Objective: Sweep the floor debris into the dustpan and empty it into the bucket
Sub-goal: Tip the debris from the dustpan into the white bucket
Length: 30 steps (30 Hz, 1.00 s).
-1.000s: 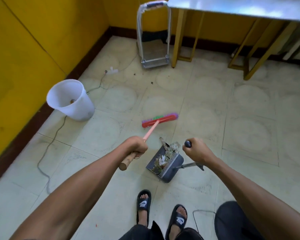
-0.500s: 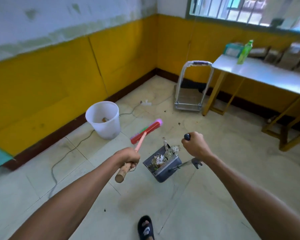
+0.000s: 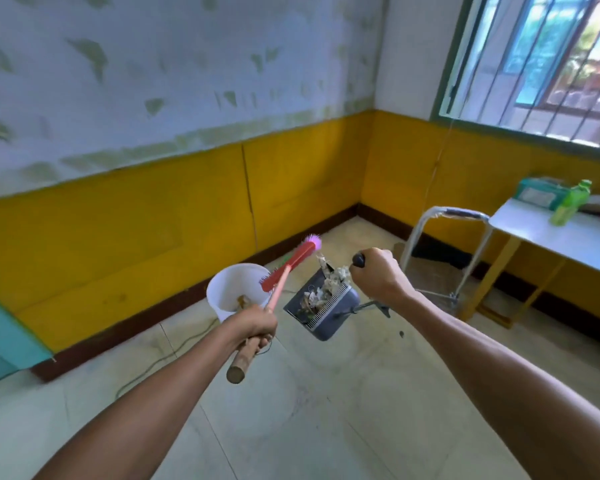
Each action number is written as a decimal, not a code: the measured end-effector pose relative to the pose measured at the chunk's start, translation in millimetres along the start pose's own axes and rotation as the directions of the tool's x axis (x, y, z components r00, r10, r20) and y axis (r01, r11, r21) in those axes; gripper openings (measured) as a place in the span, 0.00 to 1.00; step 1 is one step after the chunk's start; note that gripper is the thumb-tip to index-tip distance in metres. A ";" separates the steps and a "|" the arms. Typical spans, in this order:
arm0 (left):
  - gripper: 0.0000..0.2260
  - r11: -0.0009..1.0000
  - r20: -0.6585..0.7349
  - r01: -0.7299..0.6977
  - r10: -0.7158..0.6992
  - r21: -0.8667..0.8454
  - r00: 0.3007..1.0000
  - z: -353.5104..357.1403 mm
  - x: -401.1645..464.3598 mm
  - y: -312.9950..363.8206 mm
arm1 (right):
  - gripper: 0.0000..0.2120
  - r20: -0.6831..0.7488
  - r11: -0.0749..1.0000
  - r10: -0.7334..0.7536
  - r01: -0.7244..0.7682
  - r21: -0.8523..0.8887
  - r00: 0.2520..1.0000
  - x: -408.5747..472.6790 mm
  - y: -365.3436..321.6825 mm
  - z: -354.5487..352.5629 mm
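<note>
My left hand [image 3: 255, 323] grips the wooden end of a broom [image 3: 291, 263] with a pink shaft and a red head, raised off the floor and pointing forward over the bucket. My right hand [image 3: 378, 277] holds the black handle of a grey dustpan [image 3: 329, 317], lifted in the air and loaded with crumpled paper debris [image 3: 328, 284]. The white bucket [image 3: 227, 289] stands on the floor by the yellow wall, just left of and beyond the dustpan, with a brown scrap inside.
A metal hand trolley [image 3: 444, 216] leans at the far corner. A white table [image 3: 555, 237] with yellow legs at the right carries a green bottle [image 3: 570, 202] and a box. A cable [image 3: 160, 358] runs across the floor near the bucket.
My view has tilted up and I have come closer to the bucket. Both hands have lifted the broom and the loaded dustpan off the floor toward the bucket.
</note>
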<state>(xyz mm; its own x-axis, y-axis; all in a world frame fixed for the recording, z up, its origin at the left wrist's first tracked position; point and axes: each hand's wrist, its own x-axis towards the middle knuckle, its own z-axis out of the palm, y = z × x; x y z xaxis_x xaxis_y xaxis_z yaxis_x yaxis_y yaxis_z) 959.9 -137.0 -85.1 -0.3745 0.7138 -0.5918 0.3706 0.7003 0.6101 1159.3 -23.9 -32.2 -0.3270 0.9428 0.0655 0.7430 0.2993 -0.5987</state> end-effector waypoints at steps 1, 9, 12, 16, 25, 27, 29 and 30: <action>0.08 1.000 -0.012 0.009 -0.009 -0.017 1.000 -6.6 7.1 7.7 | 0.13 0.006 1.000 -0.023 0.023 -0.013 1.000 16.8 -7.5 0.4; 0.07 0.989 -0.191 0.069 -0.094 -0.133 0.977 -61.6 56.0 52.0 | 0.15 0.139 0.942 -0.265 0.287 -0.173 0.954 142.2 -50.9 7.0; 0.04 0.979 -0.260 0.087 -0.134 -0.184 0.956 -82.1 70.3 54.2 | 0.18 0.206 0.886 -0.357 0.401 -0.235 0.911 179.3 -67.9 18.5; 0.06 0.967 -0.296 0.148 -0.206 -0.208 0.933 -110.3 87.3 42.2 | 0.17 0.333 0.750 -0.453 0.555 -0.359 0.827 212.2 -88.0 44.0; 0.04 0.928 -0.299 0.180 -0.282 -0.326 0.912 -166.0 131.4 -0.3 | 0.06 0.621 0.280 -0.527 0.808 -0.518 0.581 258.2 -135.9 98.1; 0.07 0.921 -0.292 0.202 -0.304 -0.333 0.907 -173.4 141.3 -10.8 | 0.05 0.659 0.206 -0.512 0.824 -0.528 0.551 268.6 -149.6 108.2; 0.09 0.917 -0.291 0.209 -0.315 -0.341 0.903 -176.2 151.2 -20.7 | 0.05 0.686 0.158 -0.495 0.832 -0.532 0.533 281.1 -158.4 123.2; 0.08 0.911 -0.282 0.205 -0.314 -0.358 0.906 -177.2 156.8 -25.0 | 0.05 0.698 0.134 -0.486 0.834 -0.536 0.526 288.3 -161.9 132.1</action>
<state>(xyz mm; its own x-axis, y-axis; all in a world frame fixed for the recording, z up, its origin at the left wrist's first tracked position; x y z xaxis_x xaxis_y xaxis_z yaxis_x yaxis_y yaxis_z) 741.3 -44.2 -99.8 -0.6956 0.4244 -0.5797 -0.0429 0.7810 0.6231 867.5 180.0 -21.9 -0.9406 0.2482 -0.2316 0.1399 0.9050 0.4018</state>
